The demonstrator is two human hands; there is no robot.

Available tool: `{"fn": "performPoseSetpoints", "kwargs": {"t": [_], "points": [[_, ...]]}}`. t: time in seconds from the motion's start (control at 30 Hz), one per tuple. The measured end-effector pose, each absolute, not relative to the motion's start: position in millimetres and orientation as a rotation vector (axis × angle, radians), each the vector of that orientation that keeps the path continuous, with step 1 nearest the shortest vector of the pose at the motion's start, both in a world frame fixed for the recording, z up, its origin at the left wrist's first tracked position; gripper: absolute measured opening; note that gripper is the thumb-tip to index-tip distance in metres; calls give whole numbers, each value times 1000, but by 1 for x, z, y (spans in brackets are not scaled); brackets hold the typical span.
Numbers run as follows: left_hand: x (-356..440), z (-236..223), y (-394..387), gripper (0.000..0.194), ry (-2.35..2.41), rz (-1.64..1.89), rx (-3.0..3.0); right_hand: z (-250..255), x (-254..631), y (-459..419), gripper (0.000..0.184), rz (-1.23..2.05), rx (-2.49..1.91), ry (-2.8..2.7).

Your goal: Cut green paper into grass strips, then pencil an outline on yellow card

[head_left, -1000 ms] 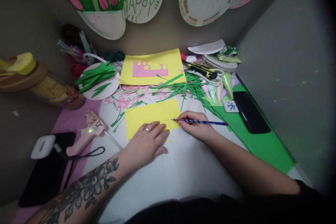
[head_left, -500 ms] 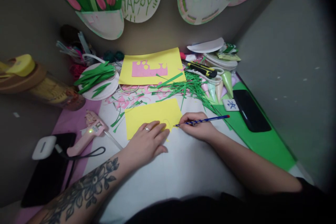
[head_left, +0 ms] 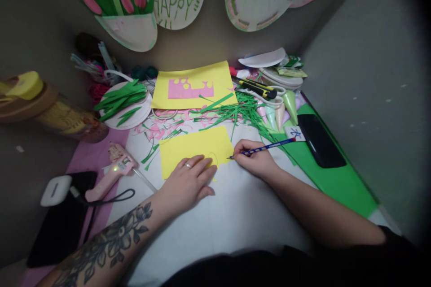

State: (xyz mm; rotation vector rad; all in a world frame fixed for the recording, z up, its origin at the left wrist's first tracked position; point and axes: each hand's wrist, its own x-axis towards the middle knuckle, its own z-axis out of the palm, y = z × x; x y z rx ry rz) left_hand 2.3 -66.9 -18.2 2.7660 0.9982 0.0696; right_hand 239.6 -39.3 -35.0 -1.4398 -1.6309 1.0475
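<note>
A yellow sheet of paper (head_left: 188,143) lies on the white table covering, with a thin curved pencil line near its lower right part. My left hand (head_left: 190,177) rests flat across the sheet's lower edge, fingers stretched out and a ring on one of them. Pinched in my right hand (head_left: 254,158) is a blue patterned pencil (head_left: 269,146) with a red end. Its tip points left at the sheet's right edge; whether it touches the paper I cannot tell.
Behind lie another yellow sheet (head_left: 195,67) with a cut pink piece, green paper strips (head_left: 247,110), scissors (head_left: 274,102) and a cutter (head_left: 257,89). At left are a pink glue gun (head_left: 114,175) and a bottle (head_left: 63,114); at right, a phone (head_left: 319,141).
My right hand has shifted slightly right with the pencil, drawing its tip away from the curved line. The left hand stays in place on the sheet. The whole view has moved a little.
</note>
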Motion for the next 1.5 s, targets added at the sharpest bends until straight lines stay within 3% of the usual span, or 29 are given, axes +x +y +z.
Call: {"fn": "performPoseSetpoints", "kwargs": {"t": [1.5], "points": [[0,-21,-68,51,1001,93,2757,-33,234,-39,9,1023,-1455,-1693]]}}
